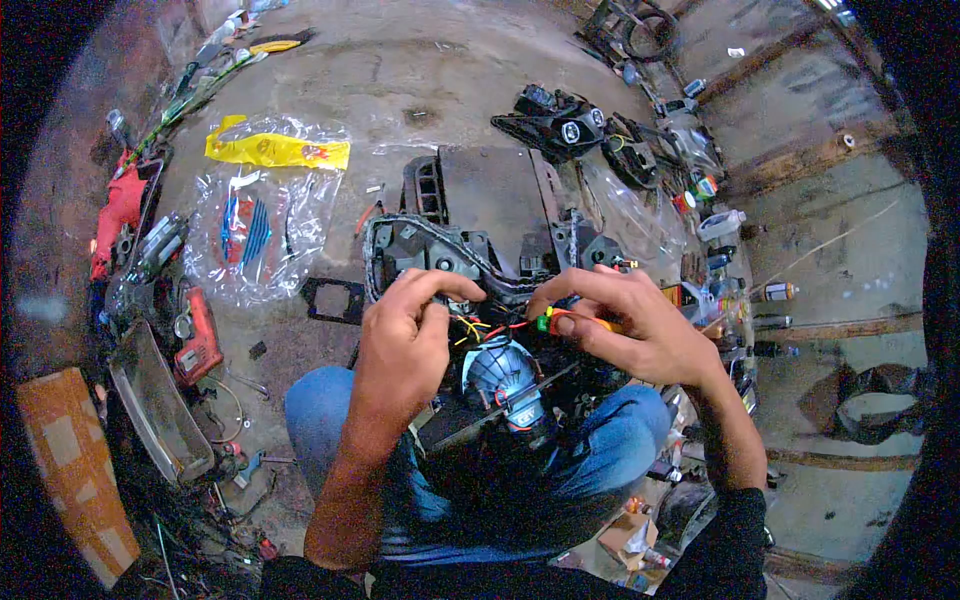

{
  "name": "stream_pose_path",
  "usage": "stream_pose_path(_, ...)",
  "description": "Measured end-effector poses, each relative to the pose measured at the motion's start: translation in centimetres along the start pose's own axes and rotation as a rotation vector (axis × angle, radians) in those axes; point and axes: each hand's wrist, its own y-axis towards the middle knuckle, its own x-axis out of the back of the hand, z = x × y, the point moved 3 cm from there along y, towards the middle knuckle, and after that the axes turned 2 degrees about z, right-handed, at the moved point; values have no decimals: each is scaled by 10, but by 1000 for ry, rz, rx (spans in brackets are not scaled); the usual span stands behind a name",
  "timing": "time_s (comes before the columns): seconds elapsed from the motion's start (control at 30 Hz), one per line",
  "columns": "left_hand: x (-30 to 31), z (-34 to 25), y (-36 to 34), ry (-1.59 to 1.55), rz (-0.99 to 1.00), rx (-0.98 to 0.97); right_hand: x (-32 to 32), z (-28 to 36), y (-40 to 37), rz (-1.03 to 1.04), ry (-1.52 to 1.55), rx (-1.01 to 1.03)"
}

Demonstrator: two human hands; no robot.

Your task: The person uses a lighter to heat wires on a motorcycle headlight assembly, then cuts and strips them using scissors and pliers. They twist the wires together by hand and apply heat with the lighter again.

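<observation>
While pinching a small green-and-orange piece (pixel 545 321) in the narrowed thumb and fingers of the right hand (pixel 645 325), above the lap and apparently at the end of a red wire (pixel 515 325), take care over a sideways pull: likely to strain that wire near the join, or to make the piece slip, given so little surface to hold. Just left of it, note the yellow wires (pixel 470 328) beneath the curled left hand (pixel 400 325), with forefinger stretched out and thumb a little apart from it; impossible to tell whether closed on any strand, so possible to tug or snag the wrong one in such a crowded tangle. Right below, between the knees, watch the blue-tinted lens unit (pixel 500 375), tilted and easily knocked or scratched by a shift of the legs. Beyond the hands, beware the black housing (pixel 425 245), with an uneven rim perhaps rough enough to chafe a dragged wire. Farther out to the left, see the clear plastic bag (pixel 310 205) and red drill (pixel 200 345) on the floor, amid clutter apt to hide anything small if dropped.
</observation>
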Motion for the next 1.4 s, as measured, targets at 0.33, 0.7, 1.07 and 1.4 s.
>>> stream_pose_path(0.33, 4, 12, 1, -149, -161, 211, -14, -7, 15, -94, 59, 126)
stream_pose_path(0.7, 6, 8, 1, -125, -146, 255, -2, -1, 27, 49, 217, 33)
stream_pose_path(1.07, 3, 19, -1, -139, -124, 188, 6, -21, 45, 204, 315, 61)
stream_pose_path(1.4, 4, 16, 0, -169, -129, 250, 11, -22, 69, 344, 372, 68)
